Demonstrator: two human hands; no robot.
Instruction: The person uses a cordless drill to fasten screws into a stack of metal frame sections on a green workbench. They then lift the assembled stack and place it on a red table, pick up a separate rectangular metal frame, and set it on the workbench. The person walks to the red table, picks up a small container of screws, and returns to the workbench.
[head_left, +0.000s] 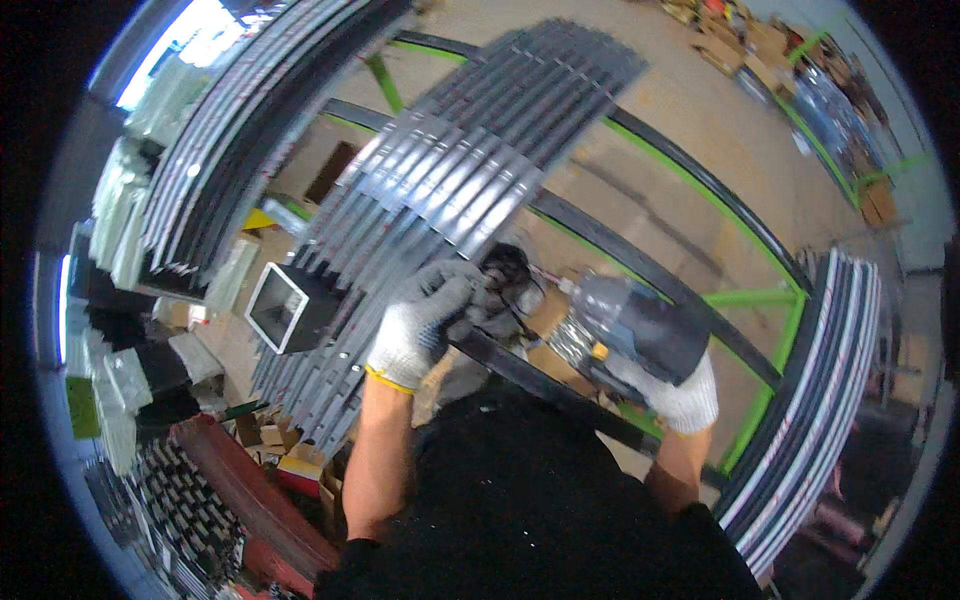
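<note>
Right hand [672, 388], in a pale knitted glove: wrapped round the handle end of a dark power drill [640, 325], grip closed on it; drill lies level or nearly so, its nose toward the left, near the middle of the scene. Left hand [432, 318], same sort of glove with a yellow cuff edge: fingers curled in, at the right-hand edge of the metal strips [450, 185]; cannot tell whether the fingertips pinch anything. Just right of those fingers, a small dark object [507, 268], too blurred to name. Strips lie side by side in a slanting row, running from near left to far right, across a green rack [745, 299] with black-topped bars. Nearest black bar [560, 392] passes just in front of the person, between the two forearms. At left of the row, a square hollow tube [318, 314], pale-rimmed end facing left. Another stack of long strips [265, 115] far left; a striped bundle [808, 415] right. Red beam [250, 490] near left. Cardboard boxes [722, 45] far right, on the floor.
</note>
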